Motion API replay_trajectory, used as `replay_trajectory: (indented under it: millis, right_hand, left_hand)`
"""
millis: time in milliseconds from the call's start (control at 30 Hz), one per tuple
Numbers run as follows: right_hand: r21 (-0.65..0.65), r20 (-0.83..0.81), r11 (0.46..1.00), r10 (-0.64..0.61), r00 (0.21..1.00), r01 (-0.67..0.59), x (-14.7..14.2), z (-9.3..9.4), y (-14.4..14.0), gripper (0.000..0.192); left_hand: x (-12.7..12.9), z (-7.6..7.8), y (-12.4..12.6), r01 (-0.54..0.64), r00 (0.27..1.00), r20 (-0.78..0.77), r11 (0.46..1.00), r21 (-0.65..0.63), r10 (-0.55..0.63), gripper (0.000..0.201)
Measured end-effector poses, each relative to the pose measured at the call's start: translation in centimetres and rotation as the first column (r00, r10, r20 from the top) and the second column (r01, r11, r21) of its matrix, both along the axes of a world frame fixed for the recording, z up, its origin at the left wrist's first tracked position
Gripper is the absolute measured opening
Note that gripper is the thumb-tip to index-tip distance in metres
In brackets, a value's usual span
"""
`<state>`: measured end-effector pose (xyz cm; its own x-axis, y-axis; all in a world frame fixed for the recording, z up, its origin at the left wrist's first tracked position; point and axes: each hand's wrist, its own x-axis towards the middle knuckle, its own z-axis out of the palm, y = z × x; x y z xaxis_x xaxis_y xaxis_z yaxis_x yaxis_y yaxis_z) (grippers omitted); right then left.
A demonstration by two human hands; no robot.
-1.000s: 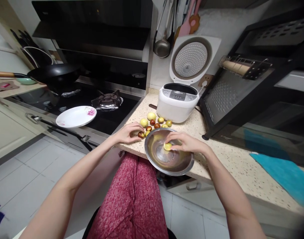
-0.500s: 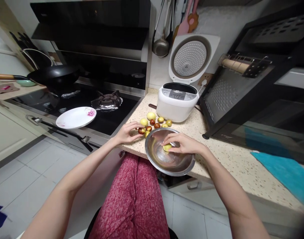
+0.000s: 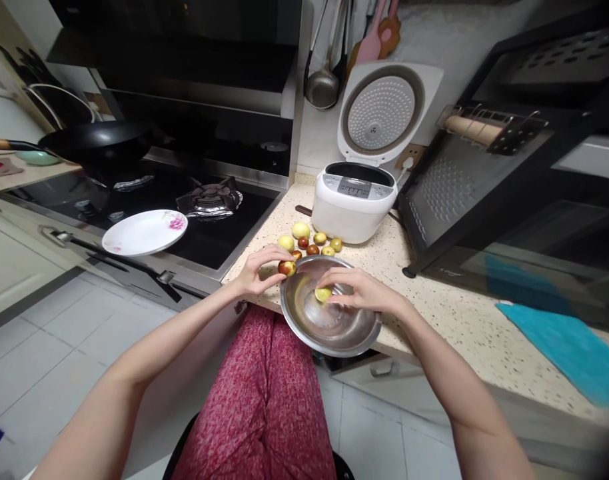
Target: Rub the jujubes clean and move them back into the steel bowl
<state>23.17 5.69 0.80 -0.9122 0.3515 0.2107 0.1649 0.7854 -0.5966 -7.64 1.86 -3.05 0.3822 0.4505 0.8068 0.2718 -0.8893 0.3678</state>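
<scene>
My left hand (image 3: 264, 269) pinches a red and yellow jujube (image 3: 286, 268) at the left rim of a steel bowl (image 3: 304, 333). Inside that bowl, my right hand (image 3: 357, 290) has its fingertips closed on a yellow-green jujube (image 3: 323, 294). Behind the bowl, several loose jujubes lie on the speckled counter, among them a pale green jujube (image 3: 300, 230) and a dark red jujube (image 3: 312, 250). The bowl sits at the counter's front edge, partly over it.
A white rice cooker (image 3: 353, 207) stands behind the jujubes with its lid raised. A flowered plate (image 3: 144, 233) lies at the front of the stove, left. A wok (image 3: 97, 143) sits on the far burner. A blue cloth (image 3: 559, 347) and a black oven (image 3: 524, 220) are right.
My left hand has lifted a jujube from the group to the bowl's rim. The bowl and my right hand with its jujube have shifted slightly left in view.
</scene>
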Motion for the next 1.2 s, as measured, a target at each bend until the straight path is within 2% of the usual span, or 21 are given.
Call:
replay_trajectory:
  millis: [133,267,500,600,733,833,1000,1100,1200]
  right_hand:
    - [0.076,0.066,0.997,-0.037,0.997,0.032,0.2,0.1,-0.2,0.026]
    - [0.188,0.088,0.981,-0.074,0.993,0.056,0.4,0.2,-0.4,0.028]
    - [0.249,0.068,0.968,-0.029,0.997,0.011,0.3,0.4,-0.5,0.024]
    - [0.249,-0.001,0.968,-0.024,1.000,0.024,0.1,0.3,-0.5,0.025]
    - [0.270,-0.199,0.959,-0.029,0.979,0.083,-0.1,0.1,-0.7,0.019]
    - [0.290,-0.303,0.954,0.021,0.953,0.072,-0.1,0.1,-0.9,0.022]
    - [0.329,-0.201,0.944,0.068,0.977,0.002,-0.2,-0.2,-0.8,0.040]
    - [0.319,-0.145,0.948,0.059,0.988,-0.010,-0.3,-0.4,-0.8,0.038]
    - [0.274,-0.155,0.961,0.076,0.985,-0.031,-0.3,0.0,-0.9,0.034]
  left_hand:
    - [0.1,-0.1,0.0,0.052,0.998,0.039,0.998,-0.022,-0.051,0.030]
    - [1.6,0.0,-0.6,0.053,0.993,0.112,0.996,-0.066,-0.045,0.030]
    - [4.7,1.5,-3.1,-0.002,0.999,-0.051,0.971,-0.240,-0.011,0.029]
    - [5.1,2.0,-3.7,-0.037,0.996,-0.083,0.953,-0.299,0.012,0.027]
    - [5.4,2.4,-4.1,-0.068,0.993,-0.111,0.931,-0.359,0.029,0.030]
    - [5.6,2.4,-4.3,-0.092,0.994,-0.086,0.911,-0.402,0.062,0.037]
    - [5.8,2.1,-4.4,-0.063,0.998,-0.048,0.892,-0.447,0.046,0.043]
    - [6.0,2.3,-4.5,-0.066,0.997,-0.064,0.888,-0.455,0.041,0.043]
    - [6.0,2.6,-4.6,-0.076,0.996,-0.082,0.897,-0.436,0.045,0.043]
